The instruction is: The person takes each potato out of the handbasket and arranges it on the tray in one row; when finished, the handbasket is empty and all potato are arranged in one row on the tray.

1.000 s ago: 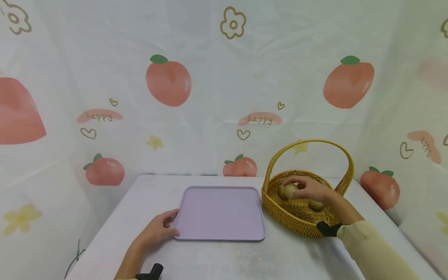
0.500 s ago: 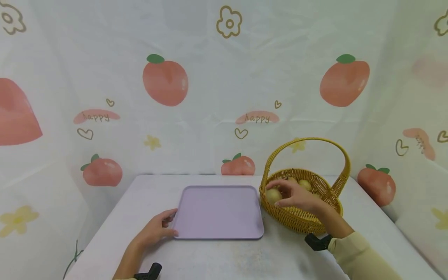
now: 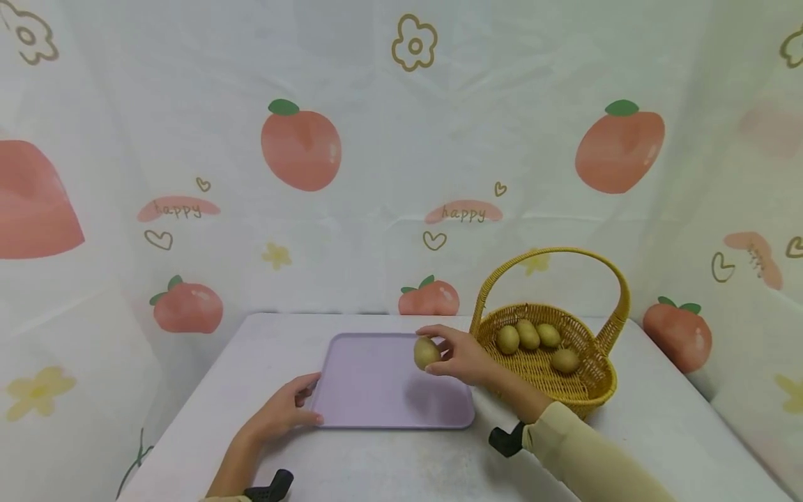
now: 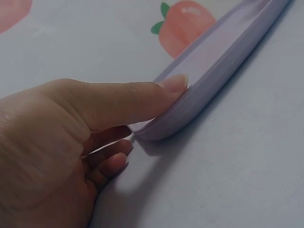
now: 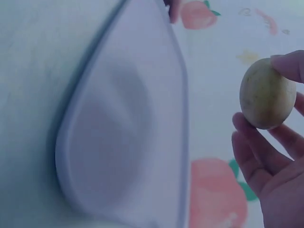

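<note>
My right hand [image 3: 461, 357] pinches a kiwi [image 3: 427, 353] between thumb and fingers, held above the right part of a flat lilac tray [image 3: 376, 390]. In the right wrist view the same kiwi [image 5: 267, 94] is a smooth, greenish-brown oval, with the thumb at its upper end and fingertips below. My left hand [image 3: 279, 410] holds the tray's left edge. The left wrist view puts that thumb [image 4: 175, 84] over the rim near a corner, the other fingers beside and partly hidden behind it. Several more kiwis [image 3: 528, 335] lie in a wicker basket [image 3: 533, 399].
The basket's tall arched handle [image 3: 552, 251] rises right of the tray, and my right forearm passes in front of the basket. A white tabletop [image 3: 389, 467] lies under everything. A printed fabric backdrop [image 3: 376, 265] stands behind and at both sides.
My right hand has taken a kiwi out of the basket and carried it left over the tray. The left hand stays at the tray's left edge.
</note>
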`<state>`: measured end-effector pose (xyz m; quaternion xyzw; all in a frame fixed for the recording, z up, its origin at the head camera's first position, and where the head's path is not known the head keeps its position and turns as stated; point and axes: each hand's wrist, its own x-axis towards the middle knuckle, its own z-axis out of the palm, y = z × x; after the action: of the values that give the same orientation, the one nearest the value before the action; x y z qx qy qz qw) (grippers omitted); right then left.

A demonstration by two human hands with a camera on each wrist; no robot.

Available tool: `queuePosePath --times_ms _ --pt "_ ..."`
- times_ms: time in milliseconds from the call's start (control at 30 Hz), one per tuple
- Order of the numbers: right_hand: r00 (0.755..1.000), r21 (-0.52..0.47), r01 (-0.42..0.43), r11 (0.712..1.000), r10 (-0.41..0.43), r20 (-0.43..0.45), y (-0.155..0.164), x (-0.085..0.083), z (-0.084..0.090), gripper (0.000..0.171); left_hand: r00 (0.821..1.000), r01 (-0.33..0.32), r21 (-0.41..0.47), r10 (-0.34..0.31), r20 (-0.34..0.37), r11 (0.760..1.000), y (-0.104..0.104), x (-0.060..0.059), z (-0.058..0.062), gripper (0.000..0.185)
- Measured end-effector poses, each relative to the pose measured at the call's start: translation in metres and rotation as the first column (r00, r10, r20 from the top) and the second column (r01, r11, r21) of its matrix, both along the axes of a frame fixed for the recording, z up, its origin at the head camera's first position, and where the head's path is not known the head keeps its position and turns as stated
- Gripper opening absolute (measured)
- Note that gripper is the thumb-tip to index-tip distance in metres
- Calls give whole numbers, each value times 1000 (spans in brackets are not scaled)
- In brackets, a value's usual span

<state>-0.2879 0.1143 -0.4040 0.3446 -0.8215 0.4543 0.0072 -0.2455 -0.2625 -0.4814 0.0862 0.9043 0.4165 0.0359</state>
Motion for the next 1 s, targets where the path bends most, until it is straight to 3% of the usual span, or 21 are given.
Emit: queuePosePath --times_ms 267,600,1000 --pt "1000 22 22 1000 -23 17 -54 -13 -33 50 999 41 5 -41 -27 999 -1 0 -1 91" --pt "995 31 47 998 -49 92 -114 -14 -66 49 997 69 -5 -70 -37 998 -2 -3 -3 91" --pt "990 33 89 995 -93 107 -169 0 -70 48 989 133 0 -133 -65 991 -6 -5 -3 89"
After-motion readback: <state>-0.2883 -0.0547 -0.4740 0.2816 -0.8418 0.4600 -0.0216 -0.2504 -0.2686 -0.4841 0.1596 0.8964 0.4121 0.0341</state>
